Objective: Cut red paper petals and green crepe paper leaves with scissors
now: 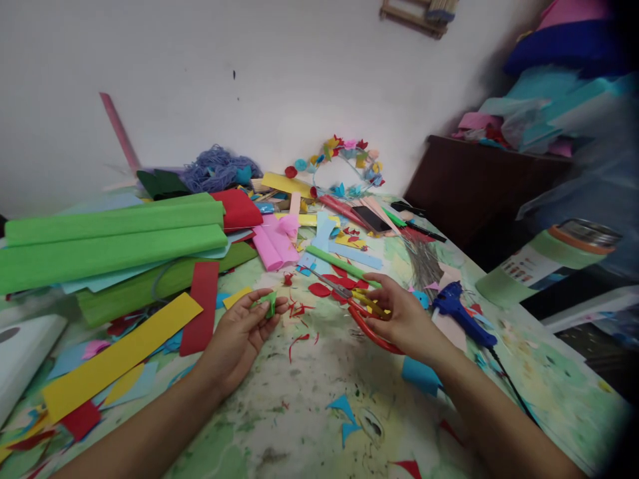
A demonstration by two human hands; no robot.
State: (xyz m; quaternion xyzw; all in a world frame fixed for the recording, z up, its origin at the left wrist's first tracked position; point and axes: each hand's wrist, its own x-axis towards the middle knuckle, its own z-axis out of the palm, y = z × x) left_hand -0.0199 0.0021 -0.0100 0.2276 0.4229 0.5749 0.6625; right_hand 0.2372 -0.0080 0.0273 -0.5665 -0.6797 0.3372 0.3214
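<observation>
Between the thumb and fingers of my left hand is a small folded piece of green paper. My right hand grips a pair of scissors with orange-red and yellow handles, the blades pointing left and away from me. Just beyond the blades lies a narrow green paper strip. Red petal-shaped cutouts rest under and around the scissor blades. Thin red paper scraps are scattered on the table between my two hands.
Green crepe paper rolls and a yellow strip cover the left side. A flower wreath leans at the back wall. On the right are a blue glue gun, thin wires and a pale green bottle.
</observation>
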